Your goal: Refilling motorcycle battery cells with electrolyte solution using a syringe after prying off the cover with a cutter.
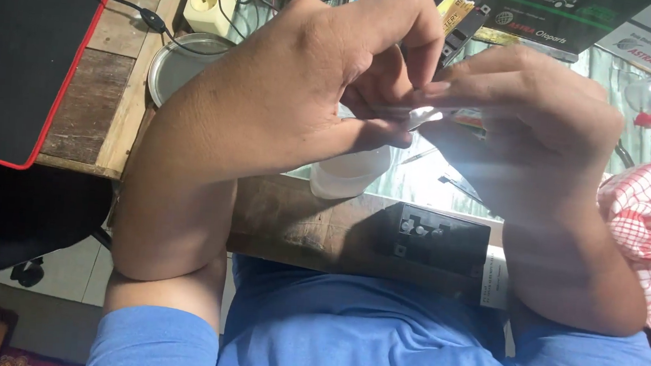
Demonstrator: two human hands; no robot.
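- Nearest the camera, at 6 o'clock: a blue shirt (375,342) fills the lower frame.
- Just beyond it, a black rectangular block (433,242) with small terminals on top lies on the wooden surface (292,219).
- At 3 o'clock, a red-and-white checked cloth (647,224) lies near the right wrist.
- At centre, the left hand (302,88) and right hand (524,113) meet, fingertips together, pinched on a small thin part (431,115); its kind cannot be told, as glare whitens it.
- Below the left hand, a white translucent cup (349,173) stands on the surface.
- At 10 o'clock, a round metal lid (176,63) lies beside a black mat with a red edge (22,51).
- At 11 o'clock, a cream power socket (210,0) carries black cables.
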